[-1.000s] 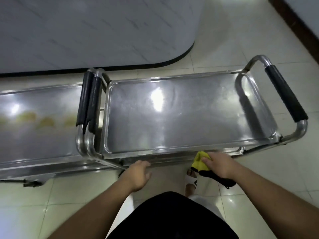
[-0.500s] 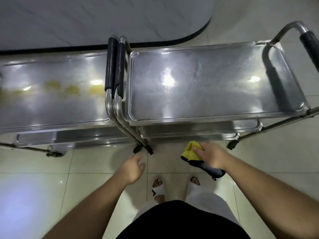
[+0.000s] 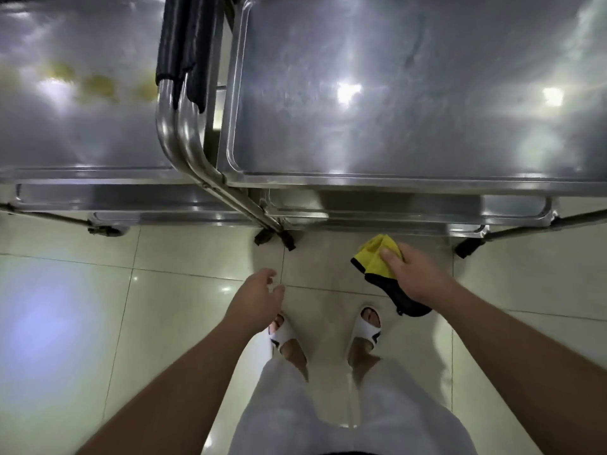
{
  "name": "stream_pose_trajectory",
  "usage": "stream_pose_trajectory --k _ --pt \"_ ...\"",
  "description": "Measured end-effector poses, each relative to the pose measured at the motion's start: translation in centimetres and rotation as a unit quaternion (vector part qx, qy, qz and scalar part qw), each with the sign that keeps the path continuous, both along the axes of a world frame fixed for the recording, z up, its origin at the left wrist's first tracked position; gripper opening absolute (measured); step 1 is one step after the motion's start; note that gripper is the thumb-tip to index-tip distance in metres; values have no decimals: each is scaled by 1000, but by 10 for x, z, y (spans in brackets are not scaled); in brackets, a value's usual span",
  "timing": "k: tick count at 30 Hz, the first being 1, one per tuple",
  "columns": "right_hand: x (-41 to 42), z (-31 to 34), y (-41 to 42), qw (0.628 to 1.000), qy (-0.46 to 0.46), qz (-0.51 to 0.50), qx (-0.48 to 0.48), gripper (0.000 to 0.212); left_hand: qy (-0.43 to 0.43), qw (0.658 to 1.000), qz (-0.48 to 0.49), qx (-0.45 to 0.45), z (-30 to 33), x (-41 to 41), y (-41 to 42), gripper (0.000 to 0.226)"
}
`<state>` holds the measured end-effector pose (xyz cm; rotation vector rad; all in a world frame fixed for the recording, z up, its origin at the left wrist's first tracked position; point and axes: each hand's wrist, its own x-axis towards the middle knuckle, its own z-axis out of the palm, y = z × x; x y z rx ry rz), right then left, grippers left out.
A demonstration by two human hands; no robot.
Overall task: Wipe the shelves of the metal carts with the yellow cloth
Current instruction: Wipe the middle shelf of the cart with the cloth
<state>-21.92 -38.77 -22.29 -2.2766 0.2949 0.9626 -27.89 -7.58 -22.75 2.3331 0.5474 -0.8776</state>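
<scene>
The right hand [image 3: 414,277] grips the bunched yellow cloth [image 3: 377,257] low, just in front of the right cart [image 3: 394,178], below its top shelf. The left hand [image 3: 259,297] hangs loosely curled, holding nothing. The yellowish stains [image 3: 98,83] on the left cart [image 3: 82,142] could get missed, and pushing a wheeled cart while wiping may roll it away.

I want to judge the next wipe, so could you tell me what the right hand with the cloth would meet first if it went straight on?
The right hand holds the yellow cloth low, pointing at the right cart's lower shelves. It would probably meet their front edge first, though depth is unclear.
</scene>
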Motion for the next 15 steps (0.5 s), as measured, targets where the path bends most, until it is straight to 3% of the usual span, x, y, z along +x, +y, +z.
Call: stream_pose_trajectory --k 10,15 --pt "67 -127 67 998 -56 -31 24 52 -111 991 64 49 -127 76 55 48" --pt "114 -170 91 990 -135 -3 39 45 -174 983 -23 59 -187 100 65 36"
